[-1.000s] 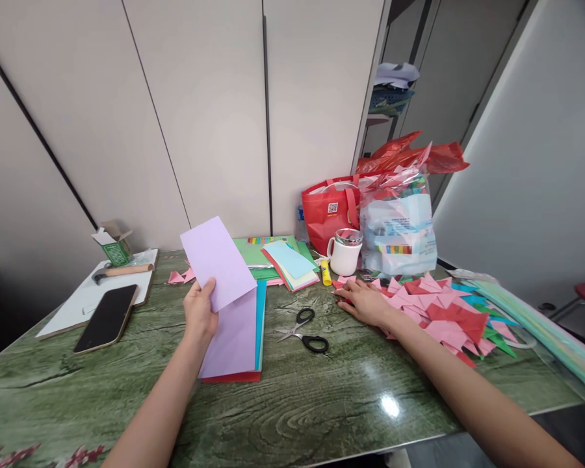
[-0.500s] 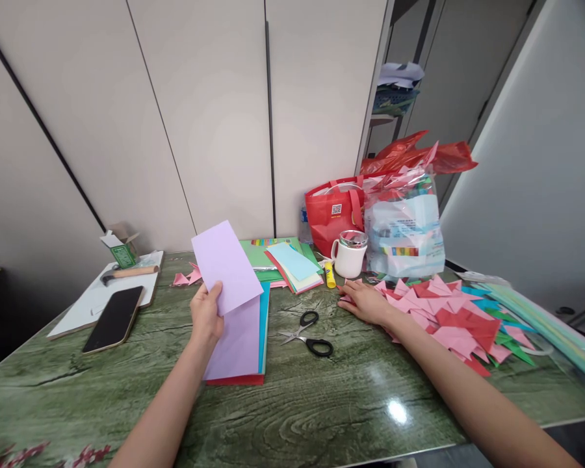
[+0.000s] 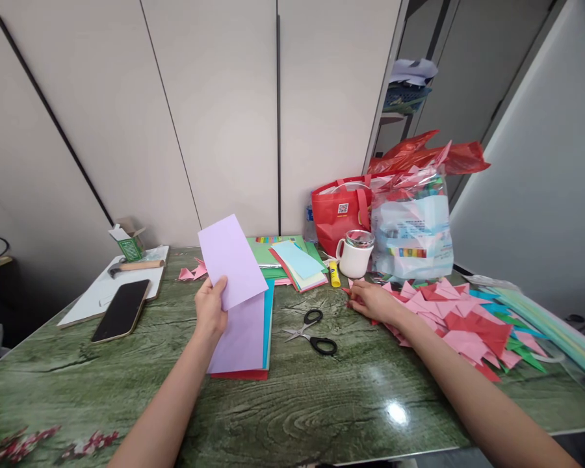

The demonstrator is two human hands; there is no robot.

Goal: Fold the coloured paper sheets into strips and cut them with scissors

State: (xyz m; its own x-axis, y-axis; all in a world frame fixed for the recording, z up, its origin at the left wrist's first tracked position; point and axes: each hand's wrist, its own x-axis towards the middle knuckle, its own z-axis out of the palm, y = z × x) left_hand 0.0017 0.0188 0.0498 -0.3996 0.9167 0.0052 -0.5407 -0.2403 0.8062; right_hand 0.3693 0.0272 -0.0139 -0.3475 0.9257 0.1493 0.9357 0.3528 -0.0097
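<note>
My left hand [image 3: 211,307] pinches a light purple sheet of paper [image 3: 231,263] between thumb and fingers, tilted above the table. Beneath it lies a stack of coloured sheets [image 3: 238,338], purple on top, with blue and red edges showing. My right hand [image 3: 373,302] rests palm down at the left edge of a heap of folded paper pieces [image 3: 448,318], mostly pink and red. Its fingers are bent but apart, touching pieces there; the fingertips are partly hidden. Black-handled scissors [image 3: 314,333] lie with blades slightly apart between the hands.
Behind are a yellow glue stick [image 3: 335,274], a white mug [image 3: 355,255], smaller coloured sheets [image 3: 299,263], a red bag [image 3: 341,218] and a full clear plastic bag [image 3: 412,234]. On the left lie a phone [image 3: 121,311], a hammer [image 3: 136,265] and a small green box [image 3: 129,246].
The view has shifted slightly left, so things appear further right. My right hand's fingers have bent more at the heap's edge. My left hand still holds the purple sheet.
</note>
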